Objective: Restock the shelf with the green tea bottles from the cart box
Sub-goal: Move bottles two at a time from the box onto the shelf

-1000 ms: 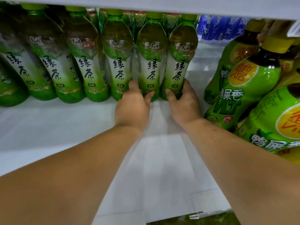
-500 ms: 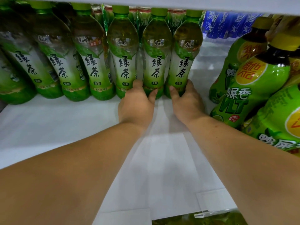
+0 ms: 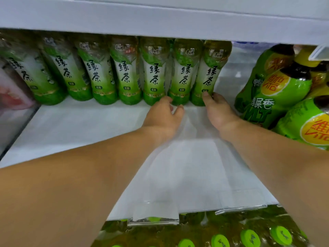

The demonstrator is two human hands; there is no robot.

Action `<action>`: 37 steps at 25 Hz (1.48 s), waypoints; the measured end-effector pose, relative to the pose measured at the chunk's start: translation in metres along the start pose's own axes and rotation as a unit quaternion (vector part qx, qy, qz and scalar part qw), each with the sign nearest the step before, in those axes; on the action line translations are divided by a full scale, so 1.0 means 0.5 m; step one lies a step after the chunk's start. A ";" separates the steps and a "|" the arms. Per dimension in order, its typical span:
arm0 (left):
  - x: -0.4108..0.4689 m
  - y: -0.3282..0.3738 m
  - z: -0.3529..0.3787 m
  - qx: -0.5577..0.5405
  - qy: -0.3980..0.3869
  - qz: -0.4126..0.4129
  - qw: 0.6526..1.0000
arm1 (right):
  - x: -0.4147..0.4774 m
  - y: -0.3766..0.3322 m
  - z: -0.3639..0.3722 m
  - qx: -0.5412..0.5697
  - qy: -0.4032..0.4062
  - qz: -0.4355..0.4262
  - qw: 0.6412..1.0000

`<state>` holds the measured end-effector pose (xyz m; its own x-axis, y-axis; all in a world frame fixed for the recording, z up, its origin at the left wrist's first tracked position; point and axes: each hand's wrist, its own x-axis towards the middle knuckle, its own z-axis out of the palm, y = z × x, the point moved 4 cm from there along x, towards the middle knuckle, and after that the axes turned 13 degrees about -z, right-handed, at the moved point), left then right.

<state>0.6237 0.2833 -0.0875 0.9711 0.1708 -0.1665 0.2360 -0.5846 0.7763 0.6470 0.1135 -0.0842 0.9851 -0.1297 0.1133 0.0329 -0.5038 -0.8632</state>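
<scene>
Right hand (image 3: 219, 113) pinches the green-labelled clear plastic tea bottle (image 3: 211, 73), left hand (image 3: 163, 116) loosely curled beside it; shoving may topple neighbouring bottles (image 3: 184, 75).

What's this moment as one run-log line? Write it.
step: shelving | right hand: grips rightmost green tea bottle | left hand: fingers at neighbouring bottle base, grip unclear | both upright on shelf

Green tea bottles (image 3: 154, 75) rowed along shelf (image 3: 80, 125) back; other bottles (image 3: 284, 90) heaped right; more bottles (image 3: 249, 237), possibly boxed, below shelf front.
</scene>
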 end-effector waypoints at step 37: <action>-0.703 0.110 -0.365 -0.024 -0.314 -0.131 0.940 | -0.826 -0.415 -0.263 0.076 0.081 0.238 0.965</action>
<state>0.2889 0.3359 0.1245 0.7130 -0.2058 -0.6702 0.4832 -0.5484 0.6825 0.2114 0.1593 0.1126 0.8561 -0.4530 -0.2486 -0.3800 -0.2259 -0.8969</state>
